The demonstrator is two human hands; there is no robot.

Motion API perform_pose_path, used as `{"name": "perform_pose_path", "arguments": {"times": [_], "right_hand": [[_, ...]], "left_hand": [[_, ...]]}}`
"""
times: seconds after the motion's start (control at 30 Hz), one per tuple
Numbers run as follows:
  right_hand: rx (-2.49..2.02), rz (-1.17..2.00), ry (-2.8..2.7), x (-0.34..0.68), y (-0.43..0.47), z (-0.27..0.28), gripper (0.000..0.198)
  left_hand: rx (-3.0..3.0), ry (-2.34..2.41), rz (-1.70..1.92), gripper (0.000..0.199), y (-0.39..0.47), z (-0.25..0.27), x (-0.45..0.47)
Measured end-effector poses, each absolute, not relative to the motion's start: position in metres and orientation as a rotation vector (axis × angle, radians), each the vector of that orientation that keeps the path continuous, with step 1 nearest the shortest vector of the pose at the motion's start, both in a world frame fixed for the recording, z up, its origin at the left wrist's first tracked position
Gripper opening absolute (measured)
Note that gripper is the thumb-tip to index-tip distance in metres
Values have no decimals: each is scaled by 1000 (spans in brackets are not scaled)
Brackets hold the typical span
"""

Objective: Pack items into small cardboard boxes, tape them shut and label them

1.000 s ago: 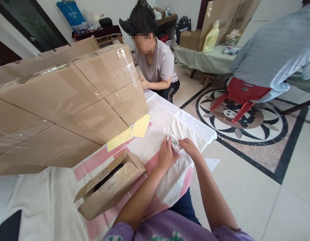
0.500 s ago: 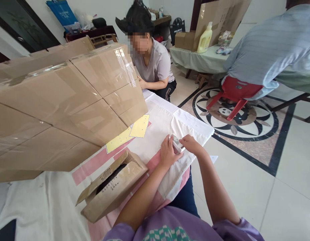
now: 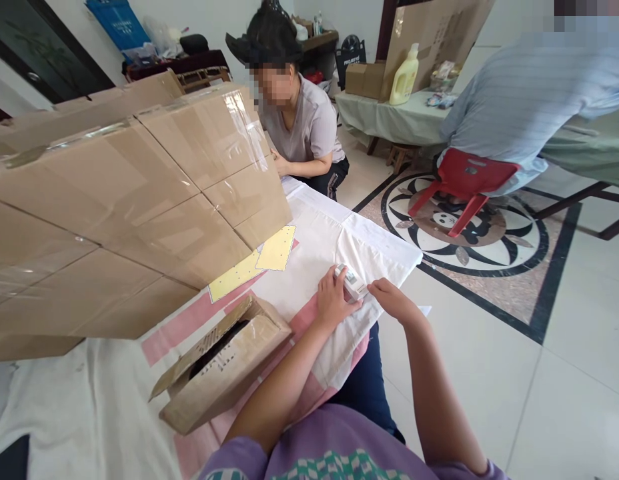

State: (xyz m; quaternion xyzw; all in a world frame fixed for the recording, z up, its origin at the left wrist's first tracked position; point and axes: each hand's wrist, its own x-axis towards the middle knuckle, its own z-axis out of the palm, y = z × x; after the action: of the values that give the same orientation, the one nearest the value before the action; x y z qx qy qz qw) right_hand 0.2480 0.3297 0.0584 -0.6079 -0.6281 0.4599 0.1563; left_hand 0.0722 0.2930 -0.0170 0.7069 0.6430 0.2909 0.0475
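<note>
My left hand (image 3: 333, 299) is wrapped round a small white box (image 3: 351, 283) with printing on its top, close to the right edge of the cloth-covered table (image 3: 314, 260). Just right of the box is my right hand (image 3: 389, 299), its fingers curled and pressed together near the box's end. What the right fingers hold, if anything, is too small to make out. An opened brown carton (image 3: 224, 367) with a dark inside lies left of my left forearm. Yellow dotted sheets (image 3: 274, 250) lie on the cloth beyond it.
A wall of taped cardboard boxes (image 3: 139, 220) fills the table's left side. Behind it a person (image 3: 309, 127) crouches, a hand at the boxes. Another person (image 3: 519, 100) sits on a red stool (image 3: 469, 177) at a second table, where a yellow bottle (image 3: 404, 77) stands.
My right hand has drawn back a little to the right, off the top of the white box, so more of the box shows. My left hand keeps its grip.
</note>
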Motion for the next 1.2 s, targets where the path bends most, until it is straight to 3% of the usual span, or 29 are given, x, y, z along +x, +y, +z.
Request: {"name": "perform_pose_path", "arguments": {"times": [0.73,1.2], "right_hand": [[-1796,1525,-1495,282,300,28,45],[-1587,1360,-1380,249,307,57,46]], "left_hand": [[2115,1945,908,97,292,-17,74],[2151,1965,900,94,291,-20,73]]}}
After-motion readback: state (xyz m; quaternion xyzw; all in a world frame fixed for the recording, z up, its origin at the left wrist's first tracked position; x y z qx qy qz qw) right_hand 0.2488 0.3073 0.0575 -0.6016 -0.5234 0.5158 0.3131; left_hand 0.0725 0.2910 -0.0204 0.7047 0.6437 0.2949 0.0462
